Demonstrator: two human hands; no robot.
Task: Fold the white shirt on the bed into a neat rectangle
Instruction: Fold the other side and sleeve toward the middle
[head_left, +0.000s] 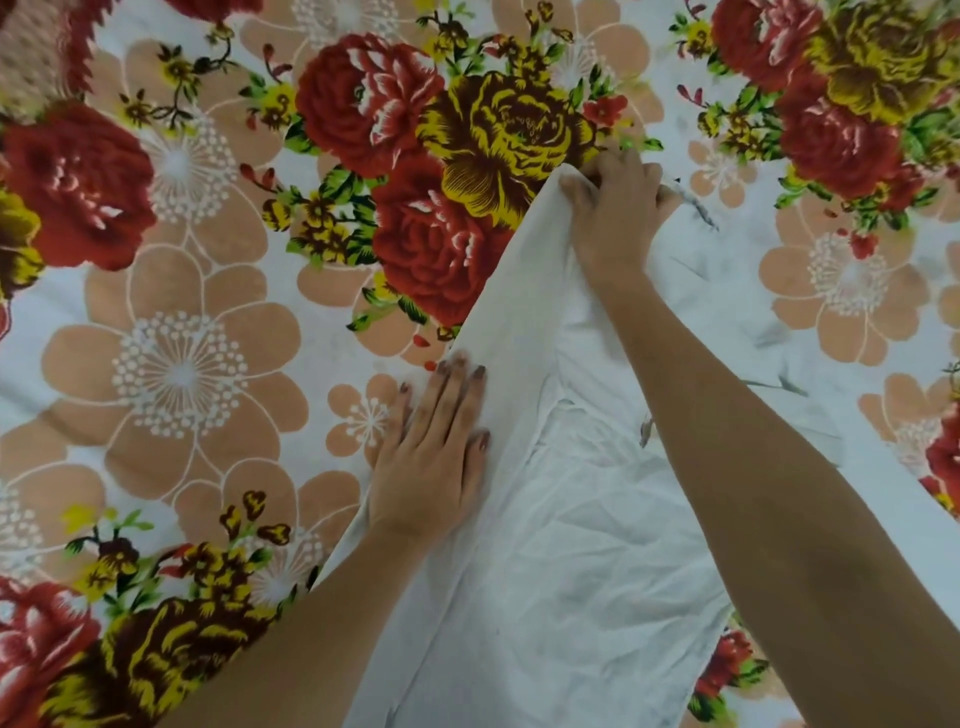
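Note:
The white shirt (561, 545) lies wrinkled on the flowered bed sheet (182, 322), running from the bottom middle up to a point near the centre right. My right hand (618, 218) is closed on the shirt's far tip, pinching the cloth and holding it slightly raised off the sheet. My left hand (431, 452) lies flat, fingers spread, pressing on the shirt's left edge about halfway along. Both forearms cross over the shirt and hide parts of it.
The bed sheet with large red, yellow and peach flowers fills the whole view. A red zigzag-edged cloth (47, 47) shows at the top left corner. Faint grey marks lie on the sheet to the right of the shirt.

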